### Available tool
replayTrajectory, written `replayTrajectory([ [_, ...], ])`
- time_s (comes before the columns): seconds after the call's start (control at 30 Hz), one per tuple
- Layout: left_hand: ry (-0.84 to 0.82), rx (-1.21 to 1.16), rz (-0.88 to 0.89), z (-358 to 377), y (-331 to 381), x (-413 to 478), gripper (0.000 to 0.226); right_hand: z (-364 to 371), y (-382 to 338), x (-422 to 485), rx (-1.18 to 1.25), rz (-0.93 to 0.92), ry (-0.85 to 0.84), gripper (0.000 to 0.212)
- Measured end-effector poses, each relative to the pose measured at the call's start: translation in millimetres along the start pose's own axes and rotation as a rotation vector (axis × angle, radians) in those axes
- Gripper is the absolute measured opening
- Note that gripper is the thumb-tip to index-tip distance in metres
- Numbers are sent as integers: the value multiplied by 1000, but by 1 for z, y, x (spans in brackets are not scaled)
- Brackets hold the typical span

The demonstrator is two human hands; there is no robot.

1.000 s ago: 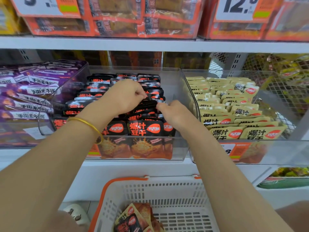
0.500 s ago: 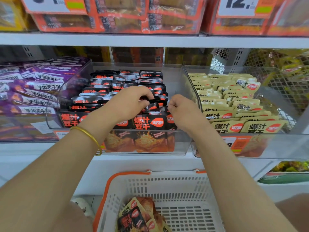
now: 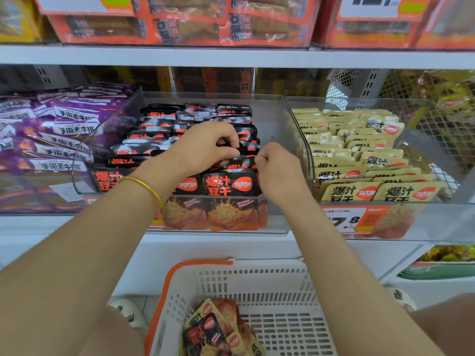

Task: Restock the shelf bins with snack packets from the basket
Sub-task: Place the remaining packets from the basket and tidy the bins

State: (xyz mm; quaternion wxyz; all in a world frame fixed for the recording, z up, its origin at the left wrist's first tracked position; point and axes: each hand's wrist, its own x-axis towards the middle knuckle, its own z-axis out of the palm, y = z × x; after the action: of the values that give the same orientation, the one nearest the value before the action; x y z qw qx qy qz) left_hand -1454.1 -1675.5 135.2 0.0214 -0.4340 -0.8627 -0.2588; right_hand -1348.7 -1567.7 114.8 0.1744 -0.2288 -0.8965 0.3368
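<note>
Rows of black snack packets fill the clear middle shelf bin. Both hands are inside this bin, over its front rows. My left hand, with a gold bangle on its wrist, pinches the top edges of black packets with curled fingers. My right hand is curled at the right end of the same rows and pinches a packet edge. Below, a white basket with an orange rim holds a few black and yellow packets.
A clear bin of yellow packets stands to the right, and purple packets fill the bin to the left. Orange boxes line the shelf above. A white shoe shows on the floor beside the basket.
The view tilted down a little, so the shelf sits higher in frame. Both hands stayed in the black-packet bin, shifting slightly among the front rows.
</note>
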Motion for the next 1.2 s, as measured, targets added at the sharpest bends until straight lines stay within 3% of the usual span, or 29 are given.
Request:
replayTrajectory([
  [0.1, -26, 110, -26, -8, 3, -4, 23, -12, -5, 0, 63, -20, -149, 30],
  [0.23, -85, 217, -90, -16, 5, -18, 34, -22, 0, -2, 41, -108, -293, 24],
  [0.37, -30, 195, -116, -13, 2, -26, 39, -20, 9, 1, -83, -123, -202, 4],
  [0.53, 71, 160, -119, -7, -2, -24, 17, -16, 11, 3, -100, -100, -154, 21],
  [0.63, 97, 121, -90, -8, -6, -24, 16, -9, 12, 5, 80, -69, -126, 34],
  [0.93, 103, -8, -42, -12, -17, -24, 18, -8, 8, -2, 146, -160, -10, 21],
  [1.07, 91, -68, -90, -16, -12, -25, 6, -3, 6, -5, 37, -212, -108, 10],
  [1.2, 3, 39, -120, -12, 6, -32, 33, -9, 11, 0, -68, -169, -256, 24],
])
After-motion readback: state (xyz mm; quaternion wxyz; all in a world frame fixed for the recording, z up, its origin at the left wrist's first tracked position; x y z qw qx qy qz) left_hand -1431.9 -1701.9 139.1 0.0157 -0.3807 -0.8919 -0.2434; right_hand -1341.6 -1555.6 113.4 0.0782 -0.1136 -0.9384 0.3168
